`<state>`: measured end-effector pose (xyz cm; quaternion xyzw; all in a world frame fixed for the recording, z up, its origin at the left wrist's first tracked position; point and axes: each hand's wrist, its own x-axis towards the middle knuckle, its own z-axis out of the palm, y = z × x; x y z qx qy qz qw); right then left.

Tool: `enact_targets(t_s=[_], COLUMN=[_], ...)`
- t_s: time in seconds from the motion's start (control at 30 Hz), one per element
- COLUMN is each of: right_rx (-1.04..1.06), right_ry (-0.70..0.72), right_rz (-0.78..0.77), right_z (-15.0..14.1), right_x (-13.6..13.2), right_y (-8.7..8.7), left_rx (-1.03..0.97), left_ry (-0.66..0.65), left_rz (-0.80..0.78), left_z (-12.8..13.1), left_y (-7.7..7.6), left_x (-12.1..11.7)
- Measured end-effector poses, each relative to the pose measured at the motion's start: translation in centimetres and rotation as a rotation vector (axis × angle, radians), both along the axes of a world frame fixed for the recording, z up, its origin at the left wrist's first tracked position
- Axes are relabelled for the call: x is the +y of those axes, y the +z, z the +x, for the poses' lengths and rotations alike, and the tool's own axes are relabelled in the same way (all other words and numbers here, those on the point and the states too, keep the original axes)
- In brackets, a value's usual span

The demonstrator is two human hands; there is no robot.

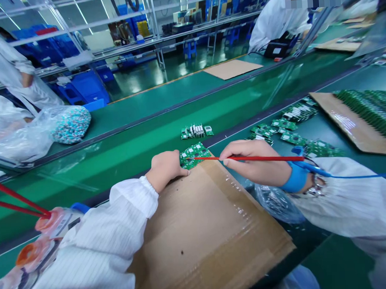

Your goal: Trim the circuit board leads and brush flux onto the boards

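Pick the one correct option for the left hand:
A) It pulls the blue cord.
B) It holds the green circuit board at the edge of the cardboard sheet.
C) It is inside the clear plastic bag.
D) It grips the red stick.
B. The left hand sits against the green circuit board at the edge of the cardboard sheet; the red stick is in the right hand.

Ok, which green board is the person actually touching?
The green circuit board held by the left hand at the far edge of the cardboard sheet. Others lie loose, untouched, further off.
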<state>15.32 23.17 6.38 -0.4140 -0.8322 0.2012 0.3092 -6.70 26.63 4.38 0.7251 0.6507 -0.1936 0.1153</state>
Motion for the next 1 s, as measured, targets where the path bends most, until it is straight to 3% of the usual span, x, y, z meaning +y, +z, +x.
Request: enact_targets(t_s=[0.17,0.43,0.77,1.0], right_rx=[-0.03,-0.112,-0.047,0.041], right_ry=[0.087,0.181,0.059,-0.143], right_rz=[0.029,0.022,-0.049,-0.044], right_z=[-0.4,0.1,1.2,1.8], right_x=[0.3,-0.2,-0.3,0.2], right_y=[-0.5,0.3,0.6,0.8], left_rx=[-0.014,0.0,0.016,0.009], left_ry=[-0.022,-0.03,-0.018,-0.011], left_rz=[-0.004,-0.014,0.003,-0.006], left_z=[0.9,1.5,1.6,1.9], left_y=[-0.4,-0.6,-0.6,-0.4], left_x=[1.0,1.1,1.0,1.2])
